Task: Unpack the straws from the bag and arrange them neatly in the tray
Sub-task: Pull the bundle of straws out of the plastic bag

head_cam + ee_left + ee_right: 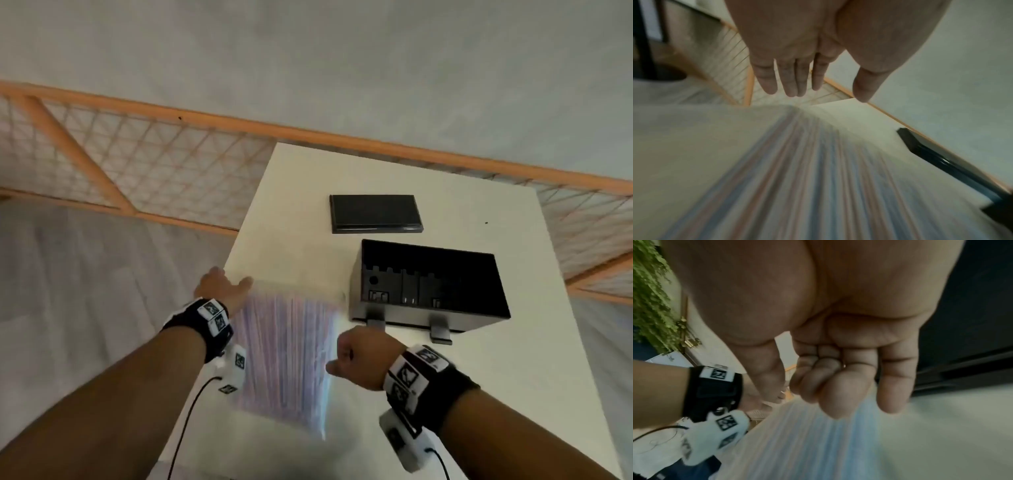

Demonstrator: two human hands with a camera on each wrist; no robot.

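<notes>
Your white table (496, 359) carries three things. Take the black tray (431, 291) as the landmark: it stands open-topped toward the right side of the table, with notched dividers along its inner wall and two small tabs sticking out at its near base. Just beyond the tray, on the far side of it, lies a flat black lid (375, 214), apart from it. To the left of the tray, close to its left wall, lies the clear bag of straws (287, 356), blurred, its pink and blue stripes running lengthwise from far to near, reaching nearer to you than the tray does.
</notes>
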